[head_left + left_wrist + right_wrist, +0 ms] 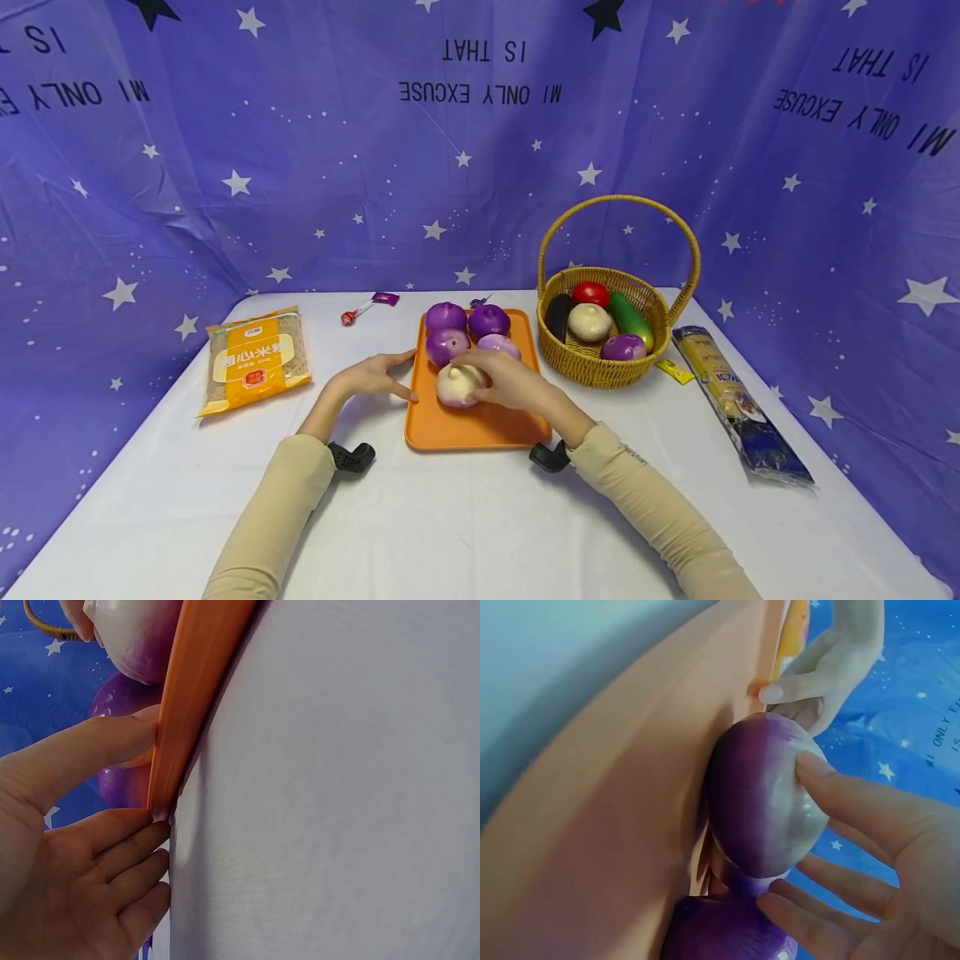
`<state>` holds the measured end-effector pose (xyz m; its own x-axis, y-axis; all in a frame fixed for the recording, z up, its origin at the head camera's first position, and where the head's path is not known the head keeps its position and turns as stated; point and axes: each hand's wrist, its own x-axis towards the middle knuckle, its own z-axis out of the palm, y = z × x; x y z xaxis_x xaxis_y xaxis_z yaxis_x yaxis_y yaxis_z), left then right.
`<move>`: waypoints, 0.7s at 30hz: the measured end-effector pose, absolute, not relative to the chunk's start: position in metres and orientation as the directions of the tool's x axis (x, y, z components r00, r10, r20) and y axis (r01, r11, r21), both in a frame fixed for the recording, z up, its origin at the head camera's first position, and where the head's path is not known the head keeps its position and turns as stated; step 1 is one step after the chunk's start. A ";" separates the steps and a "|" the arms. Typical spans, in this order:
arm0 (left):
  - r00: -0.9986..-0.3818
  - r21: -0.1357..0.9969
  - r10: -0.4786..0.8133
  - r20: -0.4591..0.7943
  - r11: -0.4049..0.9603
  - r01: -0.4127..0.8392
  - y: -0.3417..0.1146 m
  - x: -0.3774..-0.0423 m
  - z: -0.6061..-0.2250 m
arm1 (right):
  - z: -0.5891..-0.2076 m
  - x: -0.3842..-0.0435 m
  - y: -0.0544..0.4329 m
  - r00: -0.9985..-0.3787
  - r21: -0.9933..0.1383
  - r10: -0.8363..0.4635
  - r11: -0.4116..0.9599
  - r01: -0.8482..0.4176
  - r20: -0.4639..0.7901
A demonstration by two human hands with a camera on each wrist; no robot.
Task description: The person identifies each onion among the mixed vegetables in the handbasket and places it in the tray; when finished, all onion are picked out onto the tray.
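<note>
Head view, centre: a white-and-purple bulb (454, 387) is at the middle of an orange tray (480, 432), pale side up; whether it touches the tray's floor I cannot tell. The right hand (510, 382) holds it between thumb and fingers, the thumb pressed on the pale part at the right of the right wrist view. At the tray's left edge, the left hand (372, 377) has thumb and fingers spread wide, touching the rim. Four purple bulbs (489, 322) cluster in the tray's upper half. Right of centre stands a wicker basket (592, 371) of vegetables, with a dark blue and yellow packet (738, 400) at the frame's right. Left of centre lie an orange grain bag (255, 362) and, higher, a red lollipop (348, 318).
</note>
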<state>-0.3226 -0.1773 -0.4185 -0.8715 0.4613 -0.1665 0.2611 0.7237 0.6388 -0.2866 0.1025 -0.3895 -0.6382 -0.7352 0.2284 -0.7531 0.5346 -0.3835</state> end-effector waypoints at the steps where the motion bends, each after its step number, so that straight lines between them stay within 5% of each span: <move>1: -0.871 0.639 0.463 -0.165 0.723 0.263 -0.177 -0.323 -0.418 | -0.389 -0.286 0.103 -0.642 -0.386 -0.732 0.538 -0.750 0.227; 21: -0.864 0.659 0.480 -0.153 0.700 0.273 -0.176 -0.321 -0.417 | -0.337 -0.294 0.157 -0.707 -0.394 -0.648 0.593 -0.702 0.284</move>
